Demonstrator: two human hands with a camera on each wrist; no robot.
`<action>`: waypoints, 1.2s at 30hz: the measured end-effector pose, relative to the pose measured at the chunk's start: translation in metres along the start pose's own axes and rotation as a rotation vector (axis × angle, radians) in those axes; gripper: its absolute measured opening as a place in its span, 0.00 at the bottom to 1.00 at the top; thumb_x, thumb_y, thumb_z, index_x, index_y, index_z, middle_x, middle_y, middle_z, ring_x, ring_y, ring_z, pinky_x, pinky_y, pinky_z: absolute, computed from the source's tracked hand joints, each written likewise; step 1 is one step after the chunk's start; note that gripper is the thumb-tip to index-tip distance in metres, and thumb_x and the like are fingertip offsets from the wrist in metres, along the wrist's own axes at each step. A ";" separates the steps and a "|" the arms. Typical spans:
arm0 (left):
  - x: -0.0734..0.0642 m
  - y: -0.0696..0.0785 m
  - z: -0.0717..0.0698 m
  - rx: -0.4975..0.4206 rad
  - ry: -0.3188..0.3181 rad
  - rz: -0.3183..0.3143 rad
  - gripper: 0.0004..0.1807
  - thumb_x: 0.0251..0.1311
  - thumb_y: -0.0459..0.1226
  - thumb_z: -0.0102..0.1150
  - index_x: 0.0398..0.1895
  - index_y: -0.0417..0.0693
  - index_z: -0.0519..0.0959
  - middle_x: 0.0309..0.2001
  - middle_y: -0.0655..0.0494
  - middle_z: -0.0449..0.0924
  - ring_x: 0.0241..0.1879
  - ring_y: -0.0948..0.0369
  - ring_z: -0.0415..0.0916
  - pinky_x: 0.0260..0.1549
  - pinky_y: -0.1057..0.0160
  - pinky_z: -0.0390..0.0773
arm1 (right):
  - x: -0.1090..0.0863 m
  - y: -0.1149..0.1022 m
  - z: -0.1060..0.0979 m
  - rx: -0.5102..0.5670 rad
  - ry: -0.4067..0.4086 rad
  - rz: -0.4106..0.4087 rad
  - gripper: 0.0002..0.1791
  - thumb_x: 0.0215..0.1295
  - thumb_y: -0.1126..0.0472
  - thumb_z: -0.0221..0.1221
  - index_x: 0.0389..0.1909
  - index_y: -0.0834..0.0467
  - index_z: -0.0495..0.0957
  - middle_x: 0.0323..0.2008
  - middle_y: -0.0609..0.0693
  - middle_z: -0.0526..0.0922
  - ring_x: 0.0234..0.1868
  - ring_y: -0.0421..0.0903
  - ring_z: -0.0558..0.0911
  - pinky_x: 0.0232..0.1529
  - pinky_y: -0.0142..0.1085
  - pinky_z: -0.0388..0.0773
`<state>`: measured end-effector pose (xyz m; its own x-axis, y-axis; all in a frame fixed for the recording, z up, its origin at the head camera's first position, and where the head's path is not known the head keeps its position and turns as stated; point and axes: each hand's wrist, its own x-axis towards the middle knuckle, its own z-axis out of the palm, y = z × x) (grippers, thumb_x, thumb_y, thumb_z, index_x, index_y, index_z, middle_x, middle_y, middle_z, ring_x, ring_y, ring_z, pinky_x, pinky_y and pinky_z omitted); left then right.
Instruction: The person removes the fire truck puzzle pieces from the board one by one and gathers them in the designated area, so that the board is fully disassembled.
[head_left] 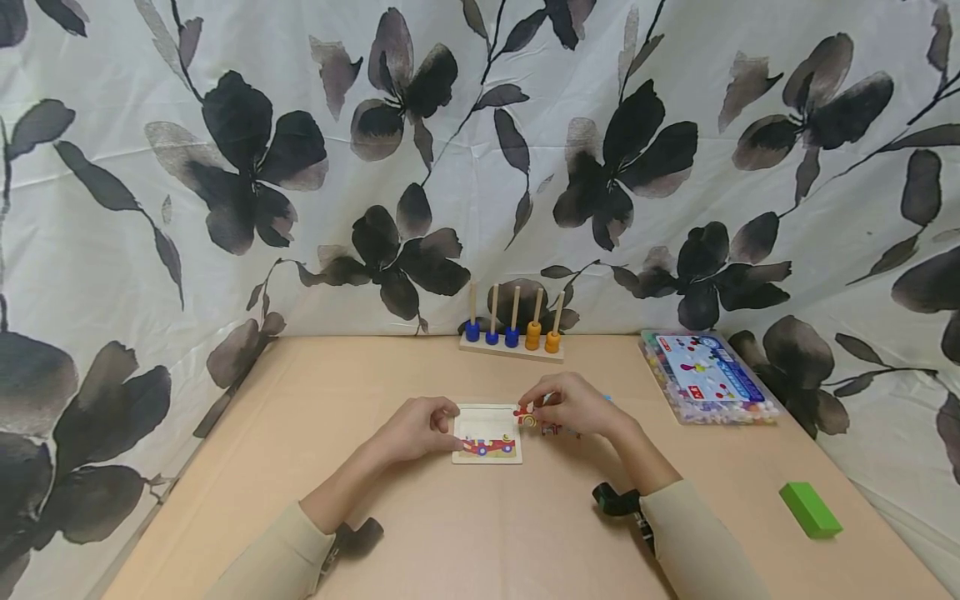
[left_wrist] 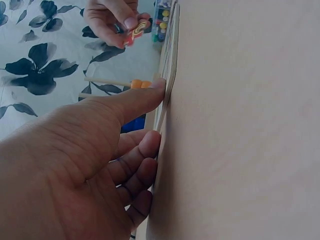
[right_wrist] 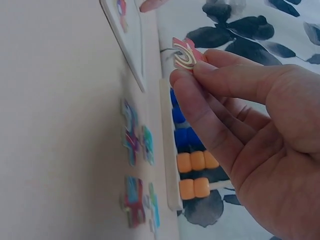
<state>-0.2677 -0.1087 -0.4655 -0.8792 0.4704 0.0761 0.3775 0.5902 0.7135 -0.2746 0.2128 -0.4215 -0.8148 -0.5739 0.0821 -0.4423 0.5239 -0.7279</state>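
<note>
A small wooden puzzle board [head_left: 487,422] lies on the table, with pieces of a red vehicle picture fitted along its lower part. At its left edge my left hand [head_left: 415,429] grips the rim, thumb on one side and fingertips on the other in the left wrist view. My right hand [head_left: 576,406] pinches a red puzzle piece [right_wrist: 184,54] with yellow curved lines between thumb and fingers, just off the board's upper right corner. Several loose puzzle pieces [right_wrist: 131,132] lie on the table below that hand, partly hidden by it in the head view.
A wooden peg stand [head_left: 512,352] with blue and orange beads stands at the table's back edge. To the right lies a clear box [head_left: 705,379] of colourful beads. A green block [head_left: 812,510] sits near the right edge. Floral cloth [head_left: 495,183] hangs behind.
</note>
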 end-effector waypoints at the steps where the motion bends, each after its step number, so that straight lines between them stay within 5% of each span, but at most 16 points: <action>1: 0.000 0.000 0.000 -0.001 -0.002 -0.001 0.29 0.51 0.43 0.82 0.53 0.39 0.82 0.29 0.61 0.78 0.31 0.63 0.73 0.35 0.65 0.73 | -0.001 0.001 -0.002 0.000 0.001 -0.002 0.12 0.69 0.69 0.64 0.51 0.61 0.88 0.43 0.57 0.87 0.33 0.44 0.86 0.33 0.34 0.83; 15: 0.000 0.000 -0.001 0.014 0.000 0.005 0.28 0.51 0.43 0.82 0.53 0.39 0.83 0.29 0.61 0.78 0.31 0.63 0.73 0.36 0.65 0.73 | -0.009 0.011 -0.023 0.055 0.006 0.031 0.13 0.68 0.70 0.63 0.51 0.62 0.87 0.43 0.55 0.88 0.35 0.56 0.89 0.39 0.52 0.86; 25: 0.000 -0.002 0.000 0.000 -0.012 -0.019 0.29 0.51 0.44 0.82 0.53 0.41 0.82 0.29 0.60 0.78 0.31 0.63 0.73 0.34 0.65 0.72 | -0.017 0.021 -0.039 0.066 0.012 0.019 0.12 0.66 0.72 0.64 0.49 0.65 0.87 0.45 0.63 0.87 0.34 0.53 0.89 0.37 0.39 0.87; 36: 0.001 -0.002 0.000 0.000 -0.011 -0.009 0.28 0.51 0.44 0.82 0.53 0.40 0.82 0.29 0.60 0.78 0.31 0.63 0.73 0.34 0.65 0.73 | -0.025 0.027 -0.054 -0.020 0.020 0.072 0.11 0.64 0.72 0.66 0.47 0.63 0.89 0.40 0.58 0.88 0.32 0.46 0.81 0.30 0.33 0.80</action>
<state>-0.2695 -0.1091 -0.4665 -0.8792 0.4723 0.0619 0.3698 0.5948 0.7138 -0.2861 0.2755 -0.4069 -0.8520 -0.5218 0.0433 -0.3894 0.5761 -0.7186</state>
